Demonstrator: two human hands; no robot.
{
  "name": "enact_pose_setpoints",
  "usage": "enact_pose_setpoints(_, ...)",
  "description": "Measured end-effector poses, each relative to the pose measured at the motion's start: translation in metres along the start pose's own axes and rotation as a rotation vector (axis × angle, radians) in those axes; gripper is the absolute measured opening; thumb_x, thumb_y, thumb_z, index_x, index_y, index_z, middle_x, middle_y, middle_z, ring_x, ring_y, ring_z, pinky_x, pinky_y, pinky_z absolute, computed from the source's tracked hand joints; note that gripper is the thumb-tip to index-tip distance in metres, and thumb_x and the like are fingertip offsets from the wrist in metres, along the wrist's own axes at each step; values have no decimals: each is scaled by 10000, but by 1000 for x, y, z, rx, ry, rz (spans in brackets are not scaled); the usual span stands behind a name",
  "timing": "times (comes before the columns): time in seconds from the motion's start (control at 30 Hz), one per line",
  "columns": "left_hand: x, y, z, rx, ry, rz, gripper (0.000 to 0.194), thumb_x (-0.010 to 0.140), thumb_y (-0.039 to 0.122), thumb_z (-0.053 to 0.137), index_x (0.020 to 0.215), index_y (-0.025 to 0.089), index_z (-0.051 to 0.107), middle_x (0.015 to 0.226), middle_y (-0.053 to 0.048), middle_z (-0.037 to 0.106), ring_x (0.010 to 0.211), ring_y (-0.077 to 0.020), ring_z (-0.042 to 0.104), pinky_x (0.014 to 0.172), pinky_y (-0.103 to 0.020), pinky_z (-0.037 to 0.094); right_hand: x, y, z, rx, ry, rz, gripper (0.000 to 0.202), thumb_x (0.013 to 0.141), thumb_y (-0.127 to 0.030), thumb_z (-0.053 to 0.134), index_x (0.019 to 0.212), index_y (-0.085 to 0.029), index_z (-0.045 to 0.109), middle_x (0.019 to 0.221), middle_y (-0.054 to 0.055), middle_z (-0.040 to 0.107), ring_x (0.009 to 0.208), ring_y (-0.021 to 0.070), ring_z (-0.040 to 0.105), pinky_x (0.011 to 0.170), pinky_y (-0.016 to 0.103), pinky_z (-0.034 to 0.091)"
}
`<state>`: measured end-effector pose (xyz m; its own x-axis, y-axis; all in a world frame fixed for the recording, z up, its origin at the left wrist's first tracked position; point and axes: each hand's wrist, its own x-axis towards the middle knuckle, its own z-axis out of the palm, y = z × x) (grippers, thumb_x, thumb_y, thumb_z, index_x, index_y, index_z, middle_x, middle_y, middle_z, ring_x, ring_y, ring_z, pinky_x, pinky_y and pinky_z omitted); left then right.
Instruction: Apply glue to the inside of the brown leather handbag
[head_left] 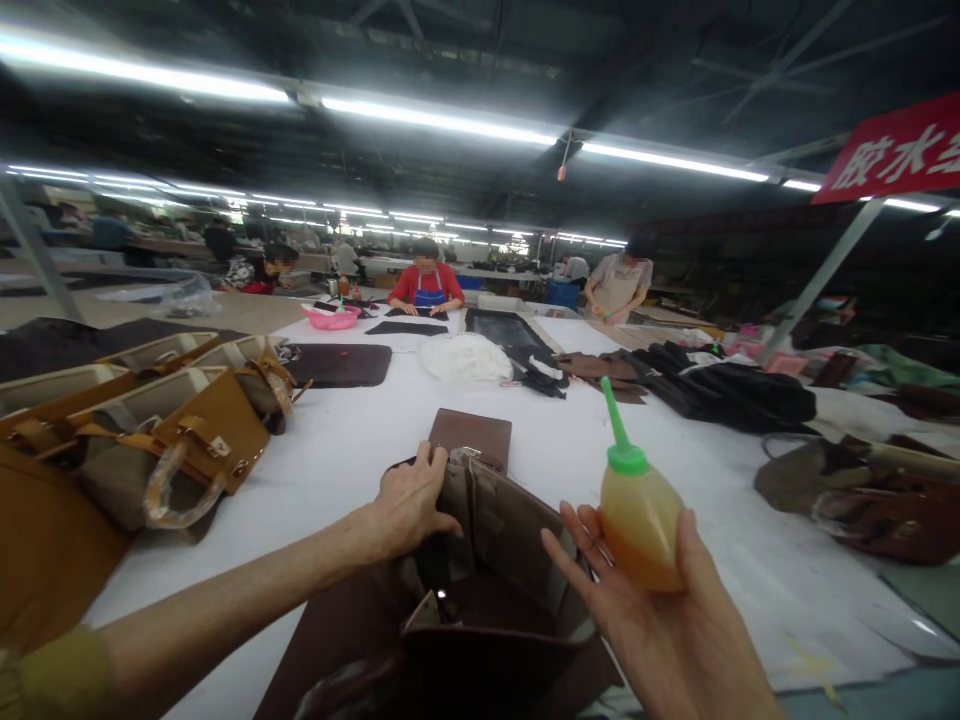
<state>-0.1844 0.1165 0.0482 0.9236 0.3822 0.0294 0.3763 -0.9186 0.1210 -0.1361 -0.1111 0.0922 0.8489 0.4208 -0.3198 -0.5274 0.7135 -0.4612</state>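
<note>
Head view: the left hand [416, 500] grips the far upper edge of an open dark brown bag [517, 580], its thumb over the opening and its fingers on the rim. The bag sits on the white table [360, 430] between the two hands, its mouth up, showing a lining inside. To the right of it, the right hand [645, 600] holds a squeeze bottle [641, 520] with a green cap and a long green spout pointing up; amber liquid fills its lower part. The bottle rests between the thumb and the fingers, and the palm faces up.

Just beyond the left hand lies a flat brown flap [472, 440]. Left of that hand stand several tan handbags [195, 440], one handle wrapped in clear plastic. Well beyond the right hand are black pieces [720, 385] in a pile, and far ahead of the left hand, a person in red [427, 285] works at the table.
</note>
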Motion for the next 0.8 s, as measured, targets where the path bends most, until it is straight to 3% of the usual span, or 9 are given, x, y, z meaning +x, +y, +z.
enact_pose_setpoints(0.1,10,10,19,-209,-40,-51,943,424,653,738,1169,166,427,1195,-133,438,951,-339,573,788,-453,489,-6,1,2,-12,19,-21,405,760,-486,665,1010,-171,613,940,99,621,983,312,582,847,597,488)
enact_pose_setpoints(0.2,21,19,37,-358,12,-102,921,445,660,717,1162,156,434,1163,-131,461,962,-336,558,806,-447,470,-9,1,3,-26,48,-24,430,735,-504,682,1001,-171,626,943,108,633,945,313,595,827,597,501)
enact_pose_setpoints(0.27,26,22,47,-469,37,-121,762,547,565,698,1132,133,471,1121,-134,510,980,-327,548,823,-422,451,-7,0,3,-19,27,-23,416,741,-497,682,985,-165,627,923,107,635,964,316,588,837,600,495)
enact_pose_setpoints(0.33,30,22,55,-580,19,-104,487,654,412,637,1043,134,547,1032,-104,580,965,-288,561,820,-369,443,-3,0,2,-3,27,-24,409,747,-488,679,988,-163,625,917,100,631,972,318,584,840,604,493)
enact_pose_setpoints(0.43,33,20,63,-691,-30,-33,208,716,246,523,875,153,620,873,-39,636,846,-203,595,760,-285,450,1,-1,3,17,51,-17,408,740,-476,689,1005,-172,621,958,93,619,977,328,583,840,615,490)
enact_pose_setpoints(0.63,35,10,63,-724,49,-25,328,673,156,491,986,117,579,1030,-105,580,976,-238,534,852,-330,439,5,-6,2,19,53,-41,407,736,-465,700,993,-159,621,911,115,624,1007,340,574,856,607,487)
enact_pose_setpoints(0.73,33,2,61,-728,138,88,375,672,161,509,1039,143,580,1132,-111,547,1098,-278,459,970,-391,368,6,-8,-1,27,39,-40,394,747,-451,696,997,-157,616,902,114,629,990,331,587,866,597,487)
enact_pose_setpoints(0.8,31,-2,62,-866,101,179,396,703,174,510,1093,158,569,1187,-95,544,1139,-268,446,1004,-379,344,6,-9,-3,29,30,-37,395,755,-444,688,1004,-147,613,892,116,634,945,319,607,851,582,504)
